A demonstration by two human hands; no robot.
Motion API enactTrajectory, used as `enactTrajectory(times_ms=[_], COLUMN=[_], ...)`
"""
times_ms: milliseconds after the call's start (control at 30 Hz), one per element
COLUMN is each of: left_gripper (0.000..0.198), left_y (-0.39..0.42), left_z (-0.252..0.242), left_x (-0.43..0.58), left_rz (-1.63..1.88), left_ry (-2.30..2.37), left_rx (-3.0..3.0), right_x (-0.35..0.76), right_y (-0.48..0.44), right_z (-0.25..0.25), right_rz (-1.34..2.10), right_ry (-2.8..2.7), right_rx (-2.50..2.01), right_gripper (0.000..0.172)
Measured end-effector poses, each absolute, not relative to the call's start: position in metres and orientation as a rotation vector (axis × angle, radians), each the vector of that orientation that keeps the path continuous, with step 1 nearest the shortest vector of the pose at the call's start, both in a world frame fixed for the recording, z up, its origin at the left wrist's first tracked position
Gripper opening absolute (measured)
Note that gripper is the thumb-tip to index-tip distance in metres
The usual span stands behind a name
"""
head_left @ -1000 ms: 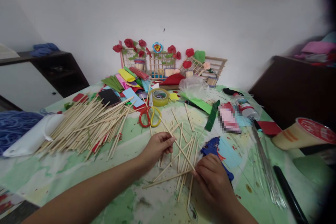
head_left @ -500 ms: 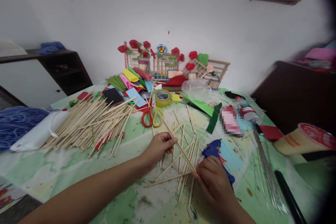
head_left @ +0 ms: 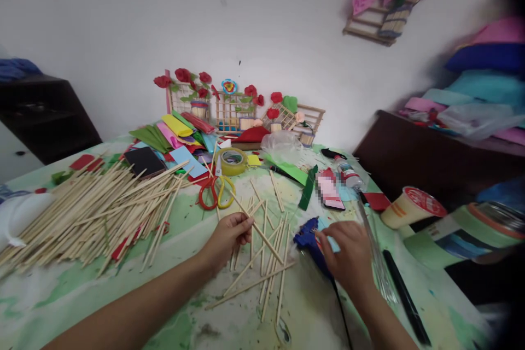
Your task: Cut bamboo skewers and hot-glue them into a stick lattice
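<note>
My left hand [head_left: 226,237] pinches one long wooden stick [head_left: 262,232] that slants over a loose scatter of sticks [head_left: 268,268] on the green table [head_left: 82,290]. My right hand [head_left: 346,254] rests on the blue glue gun [head_left: 309,240] just right of the scatter, fingers curled over its body. The gun's black cord [head_left: 340,306] trails toward me.
A big pile of sticks [head_left: 86,213] lies at the left. Red and yellow scissors [head_left: 215,192], a tape roll [head_left: 232,161], coloured foam sheets [head_left: 176,130] and stick trellises with red flowers [head_left: 229,104] sit behind. Metal wires [head_left: 375,251], a cup [head_left: 410,209] and dark cabinet [head_left: 410,153] are at right.
My right hand let go of the stick's near end and moved right onto the glue gun. The camera swung to the right. My left hand kept hold of the stick.
</note>
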State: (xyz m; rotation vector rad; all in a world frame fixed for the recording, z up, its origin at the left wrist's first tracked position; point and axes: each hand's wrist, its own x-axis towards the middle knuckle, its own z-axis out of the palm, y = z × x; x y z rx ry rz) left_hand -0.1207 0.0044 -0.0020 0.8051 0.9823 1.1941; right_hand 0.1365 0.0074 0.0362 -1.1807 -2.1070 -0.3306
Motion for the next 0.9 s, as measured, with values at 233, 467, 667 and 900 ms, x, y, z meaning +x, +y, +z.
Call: enactTrajectory(times_ms=[233, 467, 667, 900], left_gripper=[0.031, 0.033, 0.033, 0.034], left_y=[0.005, 0.006, 0.008, 0.007], left_z=[-0.001, -0.002, -0.007, -0.003], left_x=[-0.122, -0.124, -0.125, -0.124], left_rz=[1.152, 1.148, 1.133, 1.14], left_ry=[1.001, 0.996, 1.014, 1.011], left_rx=[0.864, 0.886, 0.911, 0.91], right_x=[0.163, 0.169, 0.181, 0.184], right_y=[0.09, 0.121, 0.132, 0.139], right_z=[0.035, 0.018, 0.017, 0.022], right_rz=[-0.513, -0.504, -0.524, -0.508], right_ry=[-2.041, -2.052, -2.008, -1.915], right_rx=[-1.965, -2.152, -2.219, -2.257], right_gripper=[0.023, 0.035, 0.044, 0.042])
